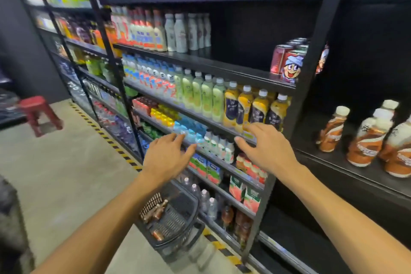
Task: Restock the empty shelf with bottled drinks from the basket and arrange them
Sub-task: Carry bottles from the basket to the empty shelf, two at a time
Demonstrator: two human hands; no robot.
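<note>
Overhead, both hands hang empty with fingers spread: the left hand [165, 158] above the basket [178, 232], the right hand [265, 149] before the shelf edge. Roughly three brown bottles [155, 210] lie in the basket; five brown-labelled bottles [367, 140] stand on the dark shelf [355, 176] at right.

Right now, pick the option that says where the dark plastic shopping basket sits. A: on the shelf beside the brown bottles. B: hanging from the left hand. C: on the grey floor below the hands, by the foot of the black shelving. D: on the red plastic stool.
C: the dark plastic shopping basket sits on the grey floor, below both empty hands, against the black shelving.
</note>
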